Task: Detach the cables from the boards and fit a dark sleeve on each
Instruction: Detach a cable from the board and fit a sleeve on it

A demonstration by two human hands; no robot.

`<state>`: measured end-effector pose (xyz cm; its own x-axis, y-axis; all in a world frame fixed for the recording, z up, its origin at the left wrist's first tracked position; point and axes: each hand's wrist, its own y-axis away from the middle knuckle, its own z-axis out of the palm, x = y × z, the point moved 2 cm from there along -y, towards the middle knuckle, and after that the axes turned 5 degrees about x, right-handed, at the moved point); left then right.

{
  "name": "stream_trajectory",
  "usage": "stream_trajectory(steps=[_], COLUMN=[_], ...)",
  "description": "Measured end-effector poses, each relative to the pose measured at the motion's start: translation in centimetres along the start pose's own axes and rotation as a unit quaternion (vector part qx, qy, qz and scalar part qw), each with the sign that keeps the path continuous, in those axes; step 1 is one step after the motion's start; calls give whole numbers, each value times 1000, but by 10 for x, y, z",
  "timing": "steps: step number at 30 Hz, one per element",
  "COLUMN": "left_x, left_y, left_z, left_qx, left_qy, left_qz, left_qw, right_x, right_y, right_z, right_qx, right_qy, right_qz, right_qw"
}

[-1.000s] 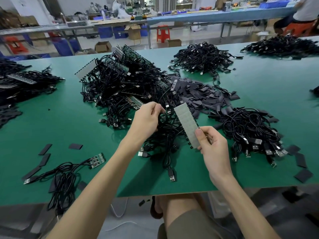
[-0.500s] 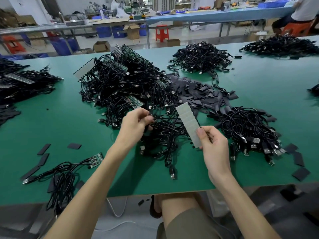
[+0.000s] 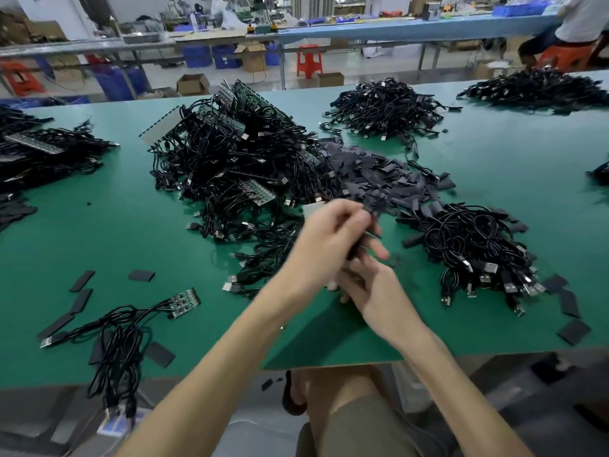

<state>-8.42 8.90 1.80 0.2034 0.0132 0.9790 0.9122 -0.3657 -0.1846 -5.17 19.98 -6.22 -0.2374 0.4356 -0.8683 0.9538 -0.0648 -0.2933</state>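
Board pointing away from me, mostly hidden
Left hand grips a cable over it; right hand fingers too blurry, can't tell.

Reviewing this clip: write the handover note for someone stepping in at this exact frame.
Left hand: crossed over the right, fingers curled on a dark cable; blurred.
Right hand: beneath it, at the pale board; grip hidden.
Waiting: the tangled pile of boards and cables at centre, loose sleeves heaped to its right, and a small board with cables at near left.
Done: the detached cable pile at right, some with sleeves on.
Left: the board in hand, the centre pile and the small board.
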Motion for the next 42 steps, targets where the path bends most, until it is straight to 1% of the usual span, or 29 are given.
stream_trajectory(steps=[2, 4, 6, 8, 10, 12, 16, 18, 21, 25, 27, 28, 29, 31, 33, 35, 37, 38, 40, 42], left_x=[-11, -22, -32, -42, -55, -67, -82, -84, -80, -67, -63, -62, -62, -62, -68, -72, -75, -76, -78, -78], left_y=[-4, -13, -24, -31, -29, -22, -10, -5, 2, 1, -6, -12, -17, -26, -30, -28, -26, -26, -25, -24], left_z=[21, 24, 14, 2, -12, -31, -71, -82, -80, -56, -42, -36, -31, -24, -22, -23, -24, -25, -27, -27], left_qx=[11, 59, 106, 125, 144, 172, 225, 224, 213, 188, 164, 156, 152, 143, 140, 134, 131, 134, 142, 141], left_qy=[4, -11, -62, -173, -271, -306, -290, -283, -265, -185, -137, -112, -82, -23, -20, -51, -82, -85, -70, -48], left_qz=[-36, -63, -54, -33, -9, 15, 6, 3, 42, 107, 102, 87, 60, -6, -29, -5, 20, 24, 16, 2], left_qw=[999, 996, 991, 976, 952, 936, 930, 932, 939, 959, 972, 978, 983, 989, 989, 990, 988, 987, 987, 989], right_x=[-2, -1, -2, -3, -2, -1, 4, 4, 5, 11, 16, 18, 20, 25, 31, 34, 34, 33, 34, 33], right_y=[3, 3, 2, 1, 1, 1, 0, -2, -6, -18, -33, -43, -54, -71, -77, -76, -73, -72, -71, -70], right_z=[2, 2, 1, -1, -3, -5, -9, -9, -7, -10, -18, -22, -24, -24, -19, -16, -16, -16, -16, -17], right_qx=[-39, -74, -81, -52, -8, 29, 74, 90, 103, 114, 127, 126, 112, 59, 17, 25, 63, 77, 76, 79], right_qy=[38, 59, 42, 11, -25, -40, -28, -33, -26, 4, 53, 106, 172, 304, 380, 385, 380, 389, 417, 418], right_qz=[-21, -24, -16, -13, -1, 11, 20, 31, 43, 49, 47, 45, 41, 25, 19, 21, 15, 12, 3, 9], right_qw=[998, 995, 996, 998, 1000, 999, 997, 995, 993, 992, 989, 985, 978, 950, 925, 922, 923, 918, 906, 905])
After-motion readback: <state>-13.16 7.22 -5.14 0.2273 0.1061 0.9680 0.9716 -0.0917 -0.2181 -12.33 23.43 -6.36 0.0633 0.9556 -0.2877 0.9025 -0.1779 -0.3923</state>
